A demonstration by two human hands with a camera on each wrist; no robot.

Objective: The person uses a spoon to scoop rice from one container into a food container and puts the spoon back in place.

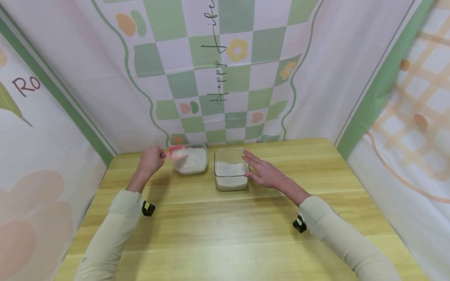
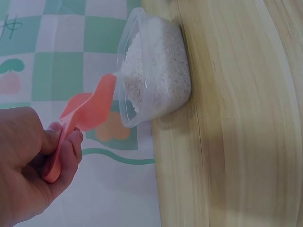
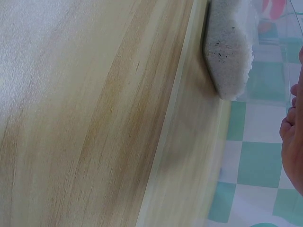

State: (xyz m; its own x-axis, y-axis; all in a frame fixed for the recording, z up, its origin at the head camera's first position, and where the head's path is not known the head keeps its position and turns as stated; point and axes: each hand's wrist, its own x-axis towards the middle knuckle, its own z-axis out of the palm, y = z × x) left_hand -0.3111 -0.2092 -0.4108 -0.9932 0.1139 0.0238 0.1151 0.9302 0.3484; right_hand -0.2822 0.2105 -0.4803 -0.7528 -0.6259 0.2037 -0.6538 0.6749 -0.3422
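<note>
My left hand (image 1: 151, 160) grips the handle of a pink scoop (image 1: 175, 151), and its bowl, loaded with white rice, hovers over the left clear container (image 1: 191, 160), which is heaped with rice. In the left wrist view the scoop (image 2: 83, 116) sits at that container's (image 2: 156, 71) rim, pinched between thumb and curled fingers of my left hand (image 2: 33, 161). My right hand (image 1: 263, 171) lies with straight fingers against the right side of a second clear container (image 1: 230, 168), partly filled with rice. The right wrist view shows this container (image 3: 232, 47) and the edge of my right hand (image 3: 292, 142).
Both containers stand at the far edge of a wooden table (image 1: 228, 234), close to a green-and-white checked backdrop (image 1: 218, 70). Printed cloth panels close in the left and right sides. Bare tabletop stretches between the containers and me.
</note>
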